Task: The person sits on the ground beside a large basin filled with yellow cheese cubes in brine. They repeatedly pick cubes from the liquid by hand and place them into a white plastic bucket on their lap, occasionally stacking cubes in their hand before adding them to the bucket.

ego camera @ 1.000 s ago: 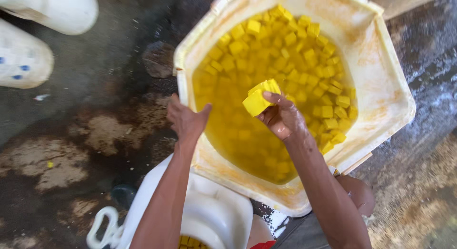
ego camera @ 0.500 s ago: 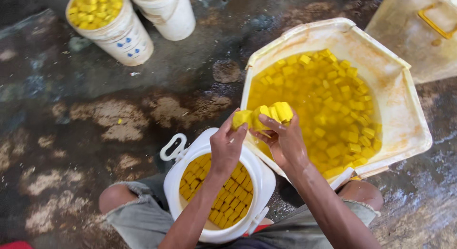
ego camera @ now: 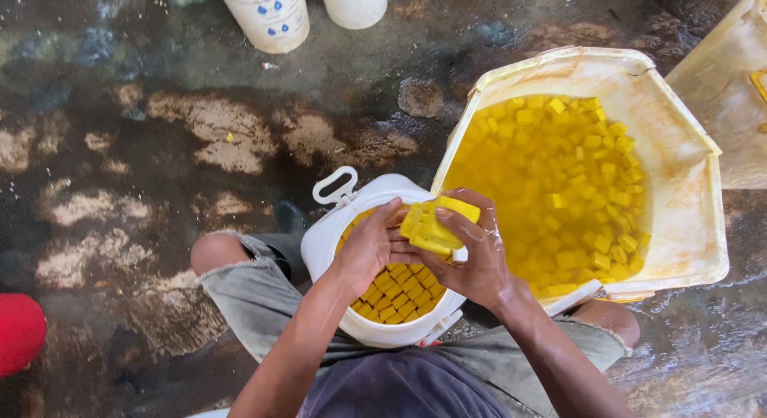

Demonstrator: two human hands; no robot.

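Both hands hold a small stack of wet yellow cubes (ego camera: 437, 224) over the mouth of a white bucket (ego camera: 335, 250) that stands between my knees. My left hand (ego camera: 371, 250) presses against the stack's left side, while my right hand (ego camera: 473, 254) wraps it from the right and below. Inside the bucket lie several yellow cubes (ego camera: 395, 288) in neat rows. Just right of it sits a large cream tub (ego camera: 679, 186), stained yellow, filled with yellow liquid and many floating cubes (ego camera: 575, 186).
Two white buckets (ego camera: 268, 14) stand at the top, on wet, patchy concrete floor (ego camera: 160, 130). A cream container (ego camera: 731, 106) leans at the right edge. A red object (ego camera: 17, 332) shows at the far left. My bent knees flank the bucket.
The hands carried the yellow cubes from over the big tub to above the white bucket. The left hand, free a second ago, has closed onto the stack.
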